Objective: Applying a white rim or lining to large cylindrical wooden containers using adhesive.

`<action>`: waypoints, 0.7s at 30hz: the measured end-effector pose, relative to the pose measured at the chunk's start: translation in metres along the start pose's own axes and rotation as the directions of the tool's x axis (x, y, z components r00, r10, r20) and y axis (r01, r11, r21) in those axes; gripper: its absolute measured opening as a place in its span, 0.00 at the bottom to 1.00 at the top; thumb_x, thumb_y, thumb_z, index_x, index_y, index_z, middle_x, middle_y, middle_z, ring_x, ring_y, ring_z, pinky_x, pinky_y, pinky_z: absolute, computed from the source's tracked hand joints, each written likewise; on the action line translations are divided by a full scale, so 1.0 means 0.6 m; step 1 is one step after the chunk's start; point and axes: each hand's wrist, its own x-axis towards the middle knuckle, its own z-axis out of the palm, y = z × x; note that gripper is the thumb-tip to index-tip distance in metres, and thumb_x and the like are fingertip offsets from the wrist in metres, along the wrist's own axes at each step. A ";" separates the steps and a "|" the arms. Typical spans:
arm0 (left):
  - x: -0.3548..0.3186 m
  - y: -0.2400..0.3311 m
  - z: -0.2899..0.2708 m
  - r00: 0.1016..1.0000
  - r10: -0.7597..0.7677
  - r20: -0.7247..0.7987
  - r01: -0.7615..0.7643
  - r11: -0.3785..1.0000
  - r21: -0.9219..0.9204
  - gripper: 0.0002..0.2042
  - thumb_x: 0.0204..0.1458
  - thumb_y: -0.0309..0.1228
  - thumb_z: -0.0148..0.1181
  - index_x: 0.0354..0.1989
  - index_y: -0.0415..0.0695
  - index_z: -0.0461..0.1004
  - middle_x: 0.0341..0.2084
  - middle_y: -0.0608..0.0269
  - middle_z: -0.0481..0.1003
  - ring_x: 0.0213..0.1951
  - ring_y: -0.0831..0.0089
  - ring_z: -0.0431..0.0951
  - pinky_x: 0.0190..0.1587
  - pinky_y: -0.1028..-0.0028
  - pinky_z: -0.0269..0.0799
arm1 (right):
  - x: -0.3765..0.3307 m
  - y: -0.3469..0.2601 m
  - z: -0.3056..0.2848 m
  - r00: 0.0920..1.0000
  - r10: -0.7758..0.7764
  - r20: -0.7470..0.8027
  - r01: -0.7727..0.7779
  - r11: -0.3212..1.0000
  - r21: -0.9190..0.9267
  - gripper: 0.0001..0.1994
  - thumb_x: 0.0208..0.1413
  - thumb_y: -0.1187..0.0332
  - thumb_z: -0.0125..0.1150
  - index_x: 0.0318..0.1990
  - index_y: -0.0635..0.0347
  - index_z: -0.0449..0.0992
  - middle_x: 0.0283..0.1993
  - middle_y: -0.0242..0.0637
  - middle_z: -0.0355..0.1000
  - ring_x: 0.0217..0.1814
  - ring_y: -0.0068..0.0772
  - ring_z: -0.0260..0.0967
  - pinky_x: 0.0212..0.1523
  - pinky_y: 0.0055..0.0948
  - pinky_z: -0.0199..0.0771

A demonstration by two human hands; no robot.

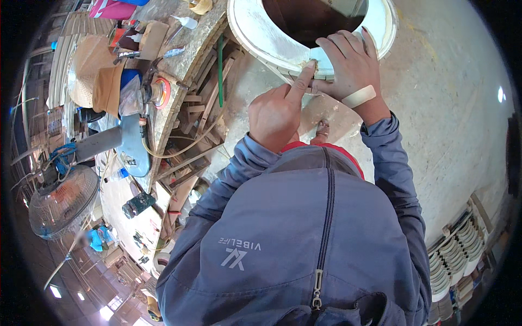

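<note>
Ring (249, 27) dead ahead! Left hand (276, 117) touches 1 finger to the near rim, others curled, any hold hidden; right hand (349, 69), farther over, lies spread.

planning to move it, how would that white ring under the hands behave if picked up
The white ring is probably stiff: its broad band shows no sag. Its round rim might roll if stood on edge. Its smooth face may feel slippery.

The slate-blue jacket (272, 209) has a dark zip (328, 217) and white print (234, 259).
</note>
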 end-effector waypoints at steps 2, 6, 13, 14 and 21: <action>-0.002 0.002 -0.001 1.000 -0.023 -0.007 0.023 1.000 0.003 0.30 0.55 0.28 0.58 0.67 0.64 0.66 0.18 0.64 0.73 0.19 0.61 0.75 0.21 0.61 0.70 | 0.000 0.001 0.000 1.000 -0.001 0.008 0.001 1.000 -0.017 0.36 0.35 0.44 0.74 0.54 0.51 0.75 0.54 0.34 0.72 0.65 0.38 0.63 0.74 0.56 0.43; -0.014 0.005 -0.016 0.991 -0.082 0.106 0.078 0.996 0.037 0.36 0.48 0.26 0.56 0.70 0.65 0.62 0.17 0.65 0.70 0.20 0.64 0.76 0.22 0.62 0.71 | -0.002 0.001 0.001 0.999 -0.026 -0.027 0.026 1.000 -0.007 0.36 0.36 0.45 0.72 0.54 0.52 0.75 0.53 0.35 0.72 0.64 0.39 0.64 0.74 0.55 0.44; -0.009 0.014 -0.020 0.958 -0.174 0.228 0.176 0.984 0.009 0.33 0.56 0.32 0.57 0.71 0.67 0.57 0.23 0.58 0.78 0.23 0.56 0.79 0.23 0.56 0.73 | 0.000 0.001 0.001 0.998 -0.039 -0.058 0.040 0.999 0.005 0.34 0.37 0.45 0.71 0.51 0.54 0.76 0.50 0.36 0.72 0.62 0.41 0.65 0.72 0.55 0.46; -0.014 0.013 -0.023 0.959 -0.173 0.226 0.175 0.985 0.010 0.33 0.56 0.32 0.57 0.71 0.67 0.57 0.23 0.58 0.78 0.23 0.56 0.79 0.23 0.56 0.73 | 0.000 0.002 0.003 0.997 -0.040 -0.061 0.041 0.999 0.004 0.34 0.37 0.45 0.71 0.51 0.54 0.76 0.50 0.36 0.72 0.62 0.41 0.65 0.72 0.55 0.46; -0.011 0.010 -0.026 0.966 -0.146 0.215 0.154 0.988 -0.017 0.33 0.56 0.32 0.56 0.72 0.68 0.56 0.23 0.57 0.78 0.23 0.55 0.79 0.24 0.56 0.73 | 0.002 0.001 0.001 0.998 -0.025 -0.053 0.026 1.000 0.014 0.34 0.35 0.45 0.71 0.50 0.54 0.76 0.50 0.35 0.72 0.61 0.41 0.65 0.72 0.56 0.45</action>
